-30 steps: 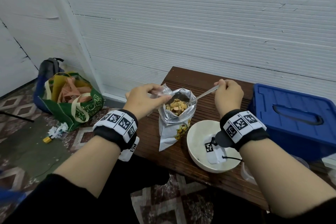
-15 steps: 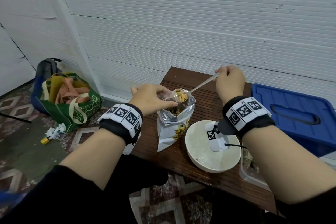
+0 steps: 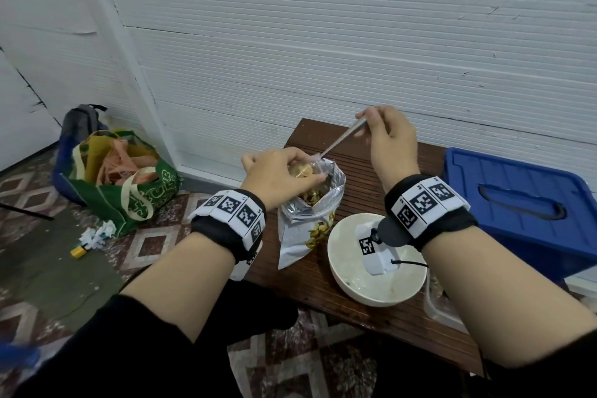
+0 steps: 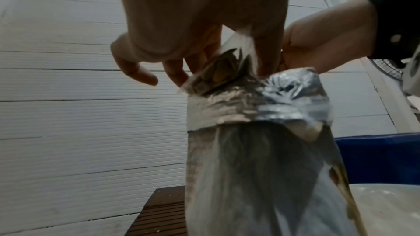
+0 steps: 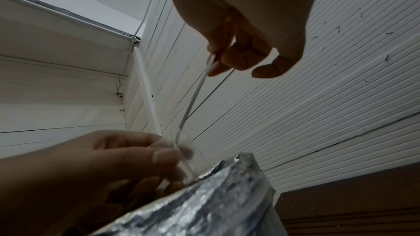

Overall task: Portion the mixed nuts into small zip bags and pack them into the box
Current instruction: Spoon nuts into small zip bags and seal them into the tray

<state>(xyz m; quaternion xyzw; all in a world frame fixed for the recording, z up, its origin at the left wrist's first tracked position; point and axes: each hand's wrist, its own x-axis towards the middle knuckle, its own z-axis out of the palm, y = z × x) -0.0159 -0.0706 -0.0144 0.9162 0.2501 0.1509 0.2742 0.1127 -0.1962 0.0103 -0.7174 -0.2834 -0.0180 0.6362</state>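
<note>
Working left to right across the head view: my left hand (image 3: 277,176) is pinching the mouth of a small clear zip bag (image 4: 213,73) between thumb and fingertips, holding it just over the open top of the foil nut pouch (image 3: 307,220), at about 11 o'clock from the white bowl (image 3: 352,287). Mixed nuts (image 3: 302,170) are already showing inside the little bag, and the left wrist view confirms a cluster of them sitting low in the film.

My right hand (image 3: 389,142) is gripping the far end of the spoon (image 3: 342,139), fingers curled round the handle. The spoon's long axis is running from 1 o'clock, up at the hand, down to 7 o'clock, with the bowl end pointing into the zip bag's mouth; that tip is hidden by film and fingers, so I cannot tell whether it is loaded or emptied.

Judging the step as tipping a scoop into the bag. To do it well I am wanting the left pinch to keep the mouth spread wide, and the spoon rolled slowly about its handle so nuts slide off the tip rather than over the rim. Staying above the pouch seems wise: any spill should fall back into stock, not onto the wooden table (image 3: 361,197).

The blue box (image 3: 517,200) is sitting at 3 o'clock, lid on, beside the table; packing is not yet begun there.
</note>
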